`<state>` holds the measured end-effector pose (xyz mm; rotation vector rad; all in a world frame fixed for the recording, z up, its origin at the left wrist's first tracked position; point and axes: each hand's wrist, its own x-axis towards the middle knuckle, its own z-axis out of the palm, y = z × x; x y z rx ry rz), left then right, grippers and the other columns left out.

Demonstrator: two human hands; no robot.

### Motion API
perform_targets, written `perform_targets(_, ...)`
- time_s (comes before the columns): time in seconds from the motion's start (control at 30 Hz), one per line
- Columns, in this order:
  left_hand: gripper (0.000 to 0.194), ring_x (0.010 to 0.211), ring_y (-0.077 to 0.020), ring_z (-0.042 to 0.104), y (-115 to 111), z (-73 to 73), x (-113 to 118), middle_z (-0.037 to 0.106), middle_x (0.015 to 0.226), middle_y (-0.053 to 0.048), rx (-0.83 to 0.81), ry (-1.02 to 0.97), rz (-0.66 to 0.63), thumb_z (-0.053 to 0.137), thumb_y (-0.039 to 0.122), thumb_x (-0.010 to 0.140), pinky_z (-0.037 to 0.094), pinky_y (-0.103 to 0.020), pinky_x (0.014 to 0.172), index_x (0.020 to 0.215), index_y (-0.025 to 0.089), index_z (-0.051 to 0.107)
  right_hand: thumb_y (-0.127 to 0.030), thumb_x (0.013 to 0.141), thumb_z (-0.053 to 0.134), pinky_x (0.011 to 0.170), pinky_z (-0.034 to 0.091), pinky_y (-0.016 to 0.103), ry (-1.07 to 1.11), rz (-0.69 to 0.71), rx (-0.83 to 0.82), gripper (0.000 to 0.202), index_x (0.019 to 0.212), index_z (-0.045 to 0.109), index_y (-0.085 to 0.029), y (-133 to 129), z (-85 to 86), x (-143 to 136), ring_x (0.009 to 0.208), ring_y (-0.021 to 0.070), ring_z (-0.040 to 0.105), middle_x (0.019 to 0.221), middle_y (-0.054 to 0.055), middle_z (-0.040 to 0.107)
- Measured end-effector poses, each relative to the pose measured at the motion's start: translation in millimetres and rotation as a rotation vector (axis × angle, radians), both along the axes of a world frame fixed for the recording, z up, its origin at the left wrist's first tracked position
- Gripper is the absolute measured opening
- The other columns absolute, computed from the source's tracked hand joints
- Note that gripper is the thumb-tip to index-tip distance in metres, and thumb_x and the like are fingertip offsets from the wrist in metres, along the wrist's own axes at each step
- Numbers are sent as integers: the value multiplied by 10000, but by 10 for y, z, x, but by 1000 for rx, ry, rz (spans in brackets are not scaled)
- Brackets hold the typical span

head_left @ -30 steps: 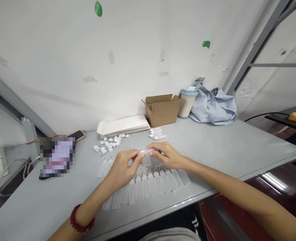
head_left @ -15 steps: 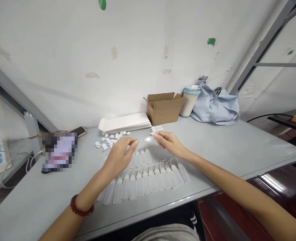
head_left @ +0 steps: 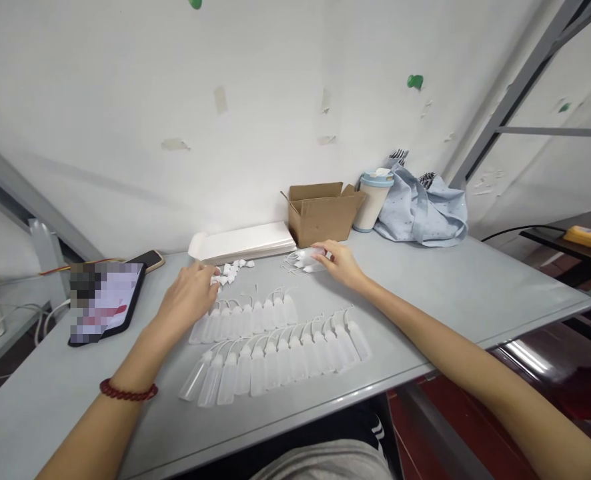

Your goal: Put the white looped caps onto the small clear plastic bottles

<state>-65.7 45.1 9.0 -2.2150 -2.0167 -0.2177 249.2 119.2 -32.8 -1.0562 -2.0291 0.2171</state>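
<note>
My left hand (head_left: pixel 190 295) is over the left side of a loose heap of small white caps (head_left: pixel 231 271), fingers curled down with the fingertips among them. Whatever they pinch is hidden. By the cardboard box, my right hand (head_left: pixel 343 263) has thumb and fingers closed on a small translucent squeeze bottle (head_left: pixel 318 251), at a little pile of similar bottles (head_left: pixel 305 261) with thin white tips. Between my arms lie two rows of such bottles, a shorter back row (head_left: pixel 258 317) and a longer front row (head_left: pixel 280 363), tips pointing away from me.
Along the wall stand a flat white stack (head_left: pixel 245 241), an open cardboard box (head_left: pixel 323 220), a lidded cup (head_left: pixel 372 203) and a light blue cloth bag (head_left: pixel 418 213). A phone (head_left: pixel 130 303) with a blurred screen lies left, near cables.
My hands have moved apart. The right carried a bottle back to the pile by the box; the left went left to the white caps. The view shifted slightly.
</note>
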Motion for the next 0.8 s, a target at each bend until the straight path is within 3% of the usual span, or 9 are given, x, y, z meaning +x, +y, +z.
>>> perform_targets(0.2, 316, 930, -320, 606, 56, -73, -49, 660, 971, -149, -39, -27, -45, 413, 215, 775, 460, -381, 729, 981, 149, 644, -174, 875, 504, 761, 431, 329, -43, -7, -28, 261, 1092, 633, -105, 70, -59, 2, 815, 189, 559, 925, 106, 666)
perform_targets(0.5, 270, 862, -271, 633, 87, -47, -37, 688, 914, -110, -126, -57, -22, 423, 167, 772, 443, -319, 706, 919, 139, 647, -88, 842, 466, 861, 421, 386, -62, 8, -15, 315, 1074, 655, -185, 84, -74, -19, 987, 220, 561, 1135, 79, 644)
perform_targets(0.67, 272, 863, -265, 638, 86, -24, -38, 699, 894, -108, -147, -60, -6, 439, 167, 765, 438, -310, 700, 927, 128, 654, -142, 845, 496, 861, 412, 414, -40, -39, 90, 236, 1025, 649, -154, -37, 17, -68, 959, 248, 529, 1048, 123, 635)
perform_targets(0.8, 259, 856, -267, 636, 98, -40, -30, 702, 882, -108, -167, -51, -7, 453, 165, 760, 428, -307, 684, 910, 133, 662, -153, 857, 511, 768, 431, 331, -23, 124, 13, 149, 922, 644, -147, -321, 183, -205, 814, 192, 553, 832, 75, 652)
